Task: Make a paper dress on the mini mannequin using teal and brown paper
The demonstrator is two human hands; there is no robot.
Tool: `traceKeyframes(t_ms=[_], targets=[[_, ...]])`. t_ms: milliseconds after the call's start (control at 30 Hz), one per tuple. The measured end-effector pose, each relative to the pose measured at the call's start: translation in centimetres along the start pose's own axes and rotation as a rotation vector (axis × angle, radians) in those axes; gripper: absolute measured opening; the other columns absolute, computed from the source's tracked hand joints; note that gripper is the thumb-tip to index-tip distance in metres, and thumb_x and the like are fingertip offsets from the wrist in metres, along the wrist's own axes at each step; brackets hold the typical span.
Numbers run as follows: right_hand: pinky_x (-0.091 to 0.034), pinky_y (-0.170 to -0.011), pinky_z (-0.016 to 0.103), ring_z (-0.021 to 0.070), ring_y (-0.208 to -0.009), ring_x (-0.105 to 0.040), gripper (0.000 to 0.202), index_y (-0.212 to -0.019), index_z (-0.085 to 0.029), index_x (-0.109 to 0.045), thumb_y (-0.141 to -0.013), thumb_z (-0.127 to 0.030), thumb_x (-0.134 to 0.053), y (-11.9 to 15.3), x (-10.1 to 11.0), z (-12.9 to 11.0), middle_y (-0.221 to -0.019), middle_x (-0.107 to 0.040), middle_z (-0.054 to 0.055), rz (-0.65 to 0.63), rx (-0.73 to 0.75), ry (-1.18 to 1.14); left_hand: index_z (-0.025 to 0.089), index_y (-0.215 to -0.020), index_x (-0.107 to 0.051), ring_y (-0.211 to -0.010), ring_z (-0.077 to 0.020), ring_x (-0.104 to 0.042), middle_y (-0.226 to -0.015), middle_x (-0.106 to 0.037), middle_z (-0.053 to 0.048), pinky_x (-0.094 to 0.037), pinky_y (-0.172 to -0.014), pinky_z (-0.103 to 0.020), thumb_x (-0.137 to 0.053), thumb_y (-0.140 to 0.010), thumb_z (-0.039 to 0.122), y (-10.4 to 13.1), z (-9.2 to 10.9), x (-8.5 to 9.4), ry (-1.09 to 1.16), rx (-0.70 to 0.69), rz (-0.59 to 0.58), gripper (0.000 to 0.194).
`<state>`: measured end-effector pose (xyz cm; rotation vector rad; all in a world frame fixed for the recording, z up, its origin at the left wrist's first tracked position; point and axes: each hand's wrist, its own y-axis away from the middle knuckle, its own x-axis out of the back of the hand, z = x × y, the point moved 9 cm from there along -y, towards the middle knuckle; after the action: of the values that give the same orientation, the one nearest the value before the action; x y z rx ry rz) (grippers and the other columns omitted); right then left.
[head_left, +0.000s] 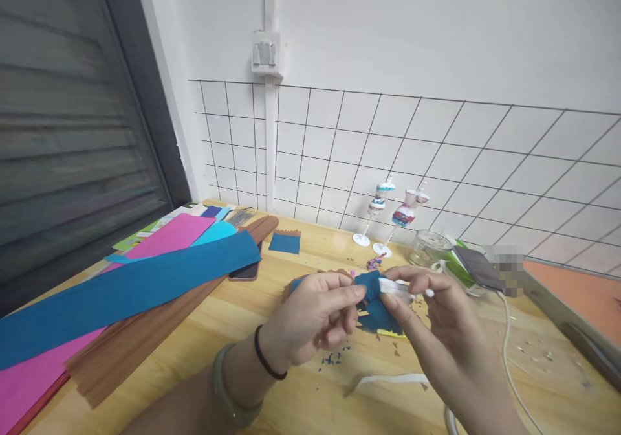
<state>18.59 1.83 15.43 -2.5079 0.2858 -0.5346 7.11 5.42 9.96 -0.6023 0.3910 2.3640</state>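
Note:
My left hand [323, 309] is closed, thumb and fingertip pinching a gathered piece of dark blue crepe paper [369, 286]. Between the fingers of my right hand [444, 318] is a slim white piece [392, 286] with a small round tip poking out on the right. The blue paper meets the white piece's left end; whether it is fixed there I cannot tell. Below the hands lies more blue paper [381, 318], cut into strips along its left edge. A white strip [392, 379] lies on the table near my right wrist.
Long crepe sheets, blue [145, 292], pink [169, 237] and brown [121, 351], cover the left side, partly over a phone [245, 272]. A fringed blue piece [285, 242], two small figures on stands [403, 215], a glass jar [429, 247] and a cable [507, 351] surround the hands.

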Motion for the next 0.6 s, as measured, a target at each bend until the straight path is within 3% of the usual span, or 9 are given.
traceKeyframes(t_ms=[200, 300, 467, 600], targets=[[-0.050, -0.073, 0.031, 0.0202, -0.100, -0.053, 0.015, -0.083, -0.028, -0.042, -0.087, -0.029, -0.057, 0.2, 0.1, 0.2, -0.098, -0.056, 0.003, 0.008, -0.009, 0.008, 0.015, -0.066, -0.048, -0.028, 0.0007, -0.029, -0.046, -0.050, 0.006, -0.017, -0.029, -0.013, -0.065, -0.077, 0.034, -0.1, -0.1, 0.0, -0.037, 0.011, -0.011, 0.027], [-0.051, -0.072, 0.032, 0.0201, -0.098, -0.054, 0.015, -0.084, -0.028, -0.042, -0.087, -0.028, -0.057, 0.1, 0.1, 0.1, -0.098, -0.056, 0.003, 0.004, 0.006, 0.013, 0.017, -0.074, -0.049, -0.027, -0.0010, -0.029, -0.048, -0.052, 0.006, -0.017, -0.028, -0.014, -0.062, -0.079, 0.036, 0.0, 0.3, 0.3, -0.133, -0.020, 0.024, 0.023], [-0.051, -0.068, 0.030, 0.0191, -0.094, -0.055, 0.014, -0.084, -0.027, -0.041, -0.088, -0.024, -0.055, 0.0, -0.3, -1.0, -0.097, -0.056, 0.004, -0.009, 0.077, 0.055, 0.019, -0.090, -0.055, -0.038, -0.0051, -0.042, -0.052, -0.050, 0.007, -0.034, -0.038, -0.016, -0.056, -0.085, 0.034, 1.4, 4.0, 1.3, -0.496, -0.407, 0.276, 0.016], [-0.049, -0.069, 0.030, 0.0188, -0.095, -0.053, 0.016, -0.085, -0.027, -0.041, -0.088, -0.019, -0.053, 0.3, -0.7, -2.3, -0.097, -0.056, 0.004, -0.026, 0.168, 0.143, 0.021, -0.100, -0.066, -0.061, -0.0106, -0.056, -0.079, -0.060, -0.003, -0.045, -0.057, -0.022, -0.050, -0.089, 0.031, 2.6, 5.0, 0.3, -0.784, -0.594, 0.304, 0.022]])
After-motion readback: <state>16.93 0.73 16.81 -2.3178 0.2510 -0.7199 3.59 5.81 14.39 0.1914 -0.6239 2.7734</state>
